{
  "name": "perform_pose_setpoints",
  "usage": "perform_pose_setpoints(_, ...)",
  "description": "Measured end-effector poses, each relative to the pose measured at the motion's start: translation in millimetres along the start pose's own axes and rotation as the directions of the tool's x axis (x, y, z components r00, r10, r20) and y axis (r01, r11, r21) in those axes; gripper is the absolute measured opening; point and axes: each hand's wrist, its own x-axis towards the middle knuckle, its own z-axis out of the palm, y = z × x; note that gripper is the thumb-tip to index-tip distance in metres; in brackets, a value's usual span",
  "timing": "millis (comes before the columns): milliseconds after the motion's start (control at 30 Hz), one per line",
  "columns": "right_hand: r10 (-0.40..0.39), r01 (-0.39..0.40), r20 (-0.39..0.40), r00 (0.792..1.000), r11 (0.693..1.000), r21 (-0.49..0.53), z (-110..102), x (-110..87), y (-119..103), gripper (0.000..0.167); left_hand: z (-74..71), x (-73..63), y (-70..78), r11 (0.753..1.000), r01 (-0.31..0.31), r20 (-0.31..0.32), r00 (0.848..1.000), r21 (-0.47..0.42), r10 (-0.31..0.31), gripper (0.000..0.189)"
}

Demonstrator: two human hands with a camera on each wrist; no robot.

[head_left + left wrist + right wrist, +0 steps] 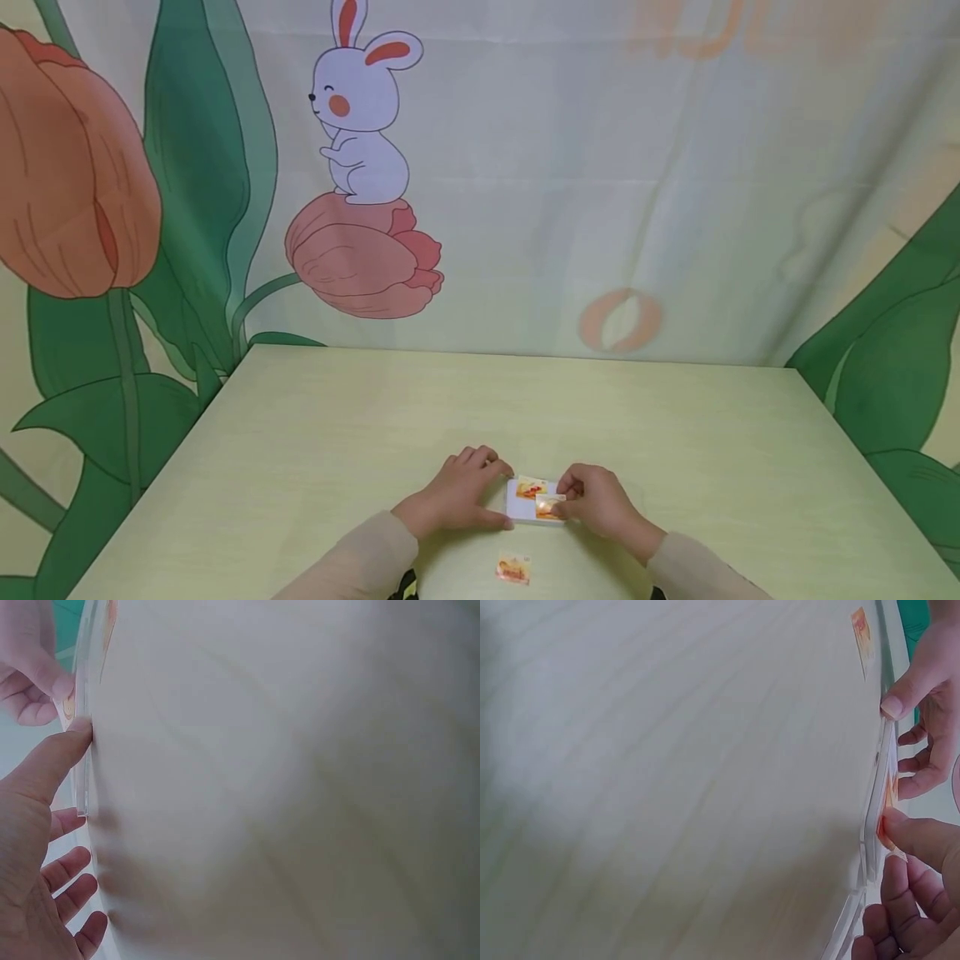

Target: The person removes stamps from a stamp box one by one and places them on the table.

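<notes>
A small flat white case point(521, 510) with a see-through rim lies on the table between the hands. My left hand point(463, 493) holds it by its left side, thumb at the near corner and index finger at the far corner, other fingers spread. My right hand point(598, 502) pinches a small orange picture card point(548, 507) between thumb and fingers, over the near right part of the case. Another picture card point(531, 487) lies on the case's far part, partly overlapped by the pinched one. From the right wrist, the thumb shows pressed on the card's face point(889, 796).
A third picture card point(513, 569) lies on the pale wooden table point(360, 417), nearer to the body than the case. Behind the table hangs a cloth backdrop point(525, 167) printed with a rabbit, tulips and green leaves.
</notes>
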Motion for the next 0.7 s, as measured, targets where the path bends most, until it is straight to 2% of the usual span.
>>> perform_pose_setpoints(300, 0.007, -0.007, -0.011, 1.0, 1.0, -0.007, -2.3, -0.4, -2.7, 0.009, -0.4, -0.3, 0.8, 1.0, 0.001, -0.005, 1.0, -0.002, -0.001, 0.059)
perform_pose_setpoints(533, 0.058, -0.059, 0.016, 0.998, 0.998, 0.008, -3.8, -0.4, -4.8, 0.009, 0.2, -0.6, 0.7, 1.0, -0.001, -0.001, 1.0, -0.011, 0.001, 0.059)
perform_pose_setpoints(700, 0.059, -0.06, 0.02, 0.998, 0.998, 0.032, -2.7, 0.9, -3.5, 0.01, 0.9, 0.1, -0.3, 1.0, 0.009, 0.006, 1.0, -0.007, -0.009, 0.059)
